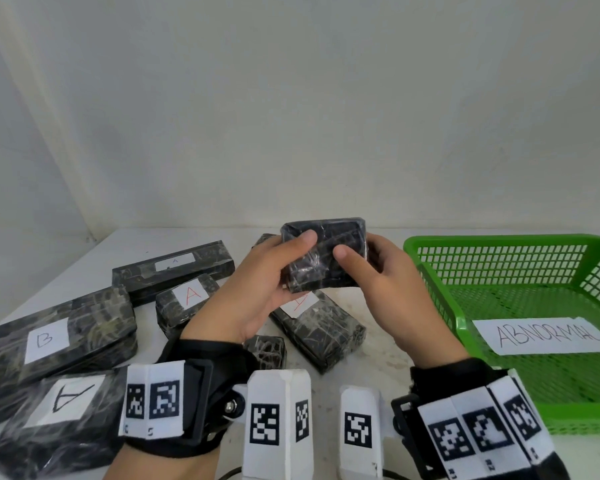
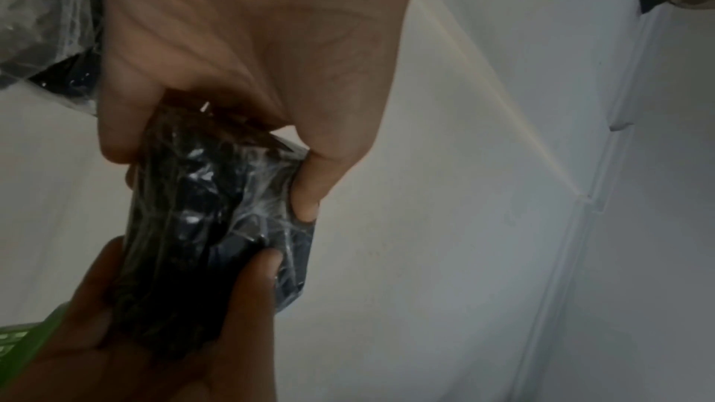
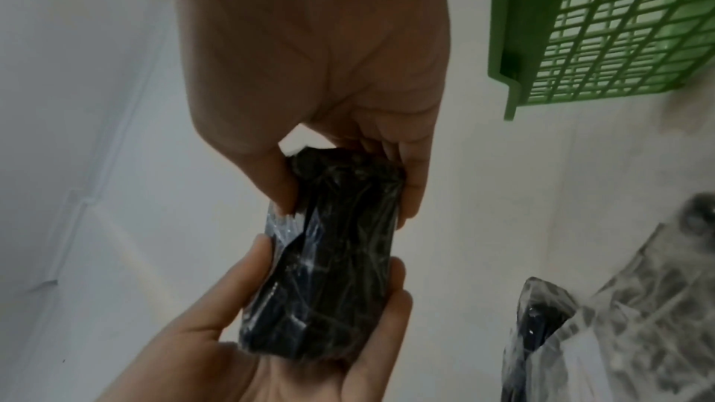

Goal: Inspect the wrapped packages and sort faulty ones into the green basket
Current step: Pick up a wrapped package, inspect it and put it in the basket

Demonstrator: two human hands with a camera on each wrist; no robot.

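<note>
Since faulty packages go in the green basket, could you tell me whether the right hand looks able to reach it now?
Probably yes: the right hand sits just beside the basket with nothing between them, though both hands hold the package.

The white table (image 1: 187, 244) carries several black wrapped packages on its left and centre: a long package with a small label (image 1: 172, 271), a short package marked A (image 1: 184, 301), a large package marked B (image 1: 54, 336), a near package marked A (image 1: 59, 419), a small unlabelled package (image 1: 265, 351) and a tilted central package (image 1: 321, 332). The green basket (image 1: 440, 299) stands at the right.
</note>
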